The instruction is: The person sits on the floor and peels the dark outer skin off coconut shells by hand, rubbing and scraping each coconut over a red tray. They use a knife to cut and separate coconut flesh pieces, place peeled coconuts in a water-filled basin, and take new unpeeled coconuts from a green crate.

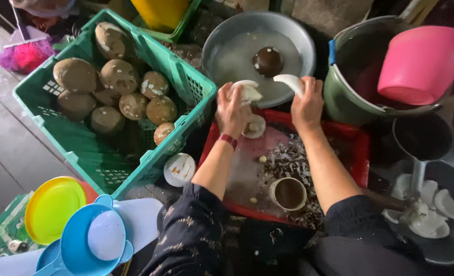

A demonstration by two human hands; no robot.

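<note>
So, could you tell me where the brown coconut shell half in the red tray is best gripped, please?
Probably by the rim. The coconut shell half sits open side up in the red tray, so its round edge is exposed. Come from above, thumb inside, fingers on the outer wall. The right hand is nearer, though it already holds a white coconut piece.

worn grey plank floor, dim light
</note>
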